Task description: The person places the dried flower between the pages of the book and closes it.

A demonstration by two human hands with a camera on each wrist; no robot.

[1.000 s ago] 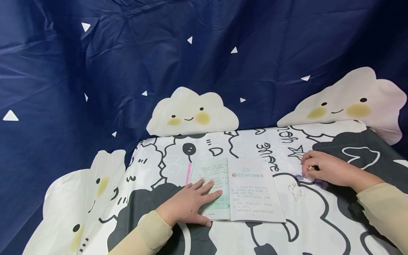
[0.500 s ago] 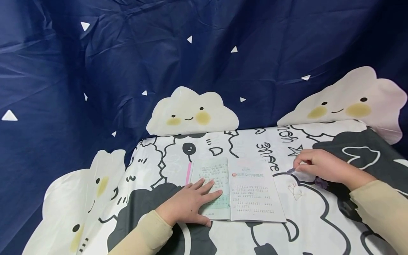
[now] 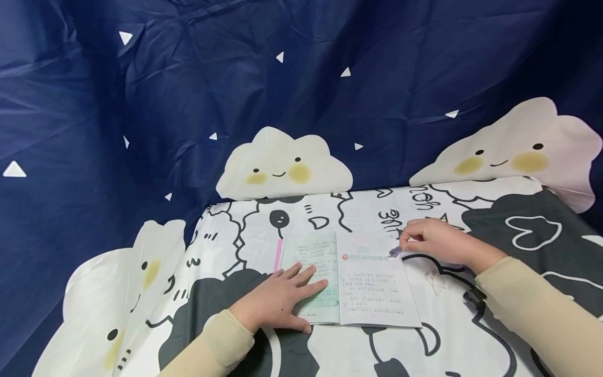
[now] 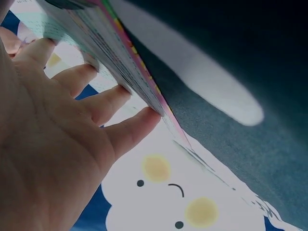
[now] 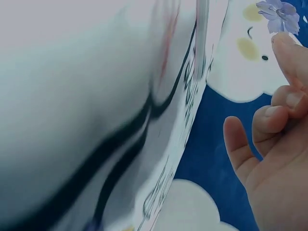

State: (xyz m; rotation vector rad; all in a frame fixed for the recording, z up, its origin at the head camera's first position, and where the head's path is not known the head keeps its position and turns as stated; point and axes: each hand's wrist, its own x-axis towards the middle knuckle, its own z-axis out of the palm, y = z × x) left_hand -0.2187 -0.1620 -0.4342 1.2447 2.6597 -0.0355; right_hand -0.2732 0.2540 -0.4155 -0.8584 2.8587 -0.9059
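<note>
Left hand [image 3: 278,302] lies flat, fingers spread, pressing the left page of the open printed paper booklet [image 3: 358,283]. Right hand [image 3: 440,242] pinches a small purple flower [image 3: 395,252] at its fingertips, held over the booklet's upper right corner. Both rest on a black-and-white doodle-print cloth [image 3: 471,324].

Right hand [image 5: 276,159] pinches purple flower [image 5: 280,14] at fingertips, other fingers curled. Black-lined cloth [image 5: 96,120] fills left, blurred; cloud print [image 5: 231,67] behind.
</note>
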